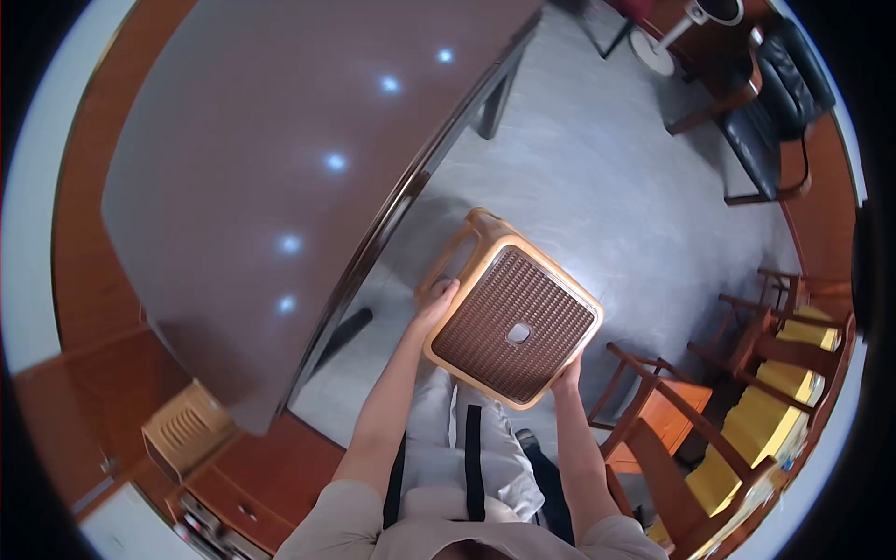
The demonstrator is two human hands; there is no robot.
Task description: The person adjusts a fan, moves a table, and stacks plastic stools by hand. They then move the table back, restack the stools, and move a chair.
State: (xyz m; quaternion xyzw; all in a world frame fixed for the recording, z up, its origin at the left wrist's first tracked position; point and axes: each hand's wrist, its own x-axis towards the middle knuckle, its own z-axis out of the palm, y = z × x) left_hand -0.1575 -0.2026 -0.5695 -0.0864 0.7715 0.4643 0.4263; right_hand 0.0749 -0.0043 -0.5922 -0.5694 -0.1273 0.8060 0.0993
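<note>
A plastic stool [551, 322] with a tan frame, a brown woven-pattern seat and a small hole in its middle is held up in front of my body, its seat facing me. My left hand [439, 301] grips the stool's left edge near a leg. On the lower right edge, my right hand [567, 375] holds it too, with most of its fingers hidden behind the rim. Part of the stool's legs shows at its upper left.
A large dark table [215, 140] runs along the left. At the right stand wooden chairs [644, 448], yellow stacks [747, 429] and a black armchair [770, 112]. A white pedestal fan [653, 54] is at the back. A tan slatted chair back [191, 425] sits lower left.
</note>
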